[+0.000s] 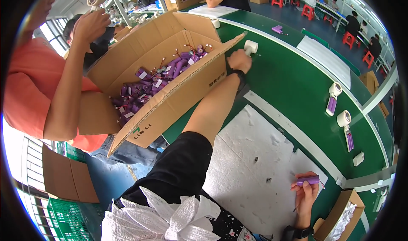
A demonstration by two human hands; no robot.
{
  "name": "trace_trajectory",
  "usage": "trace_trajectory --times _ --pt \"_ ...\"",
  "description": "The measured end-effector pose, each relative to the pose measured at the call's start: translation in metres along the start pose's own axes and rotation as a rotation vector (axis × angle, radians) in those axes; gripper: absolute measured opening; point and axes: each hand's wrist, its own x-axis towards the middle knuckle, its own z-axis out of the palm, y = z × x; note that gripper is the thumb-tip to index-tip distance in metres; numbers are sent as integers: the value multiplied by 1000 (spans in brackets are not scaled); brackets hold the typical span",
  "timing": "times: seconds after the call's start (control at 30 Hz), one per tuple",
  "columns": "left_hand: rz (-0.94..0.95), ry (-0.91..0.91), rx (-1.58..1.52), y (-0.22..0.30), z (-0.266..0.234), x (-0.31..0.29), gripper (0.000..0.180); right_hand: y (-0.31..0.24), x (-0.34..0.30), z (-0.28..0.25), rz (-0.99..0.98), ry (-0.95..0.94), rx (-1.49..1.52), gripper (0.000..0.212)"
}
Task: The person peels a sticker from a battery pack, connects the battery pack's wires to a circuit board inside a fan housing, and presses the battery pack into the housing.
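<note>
My left arm stretches out past the cardboard box to the green conveyor belt. At its end my left hand [240, 61] is closed on a white round-headed piece [251, 46], shaped like a small handheld fan; the fingers are partly hidden. Over the right edge of the white foam sheet [246, 156], my right hand [305, 194] grips a purple battery pack [307, 180] between thumb and fingers. A thin red wire hangs from the pack's end.
Many purple battery packs [174, 69] fill the open cardboard box [182, 109] at left. White round-headed pieces [334, 97] with purple batteries lie on the green belt [289, 75]. A co-worker in orange [51, 96] stands by the box. A small carton [340, 217] sits at lower right.
</note>
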Motion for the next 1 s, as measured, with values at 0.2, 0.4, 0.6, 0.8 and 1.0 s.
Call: trace_trajectory --times 0.2,0.4,0.6,0.8,1.0 --pt "627 65 -156 68 -20 -103 18 7 0 -16 -49 -23 100 33" --pt "1059 -420 -339 96 -71 -275 21 8 -4 -24 -13 11 11 24" --pt "1358 -359 -342 77 -63 -359 17 10 -1 -17 -178 180 -15 20" --pt "1221 -802 -663 67 -61 -328 16 -22 -8 14 -74 106 -633 15" --pt "955 -770 -834 48 -26 -300 17 -28 -13 14 65 102 -890 14"
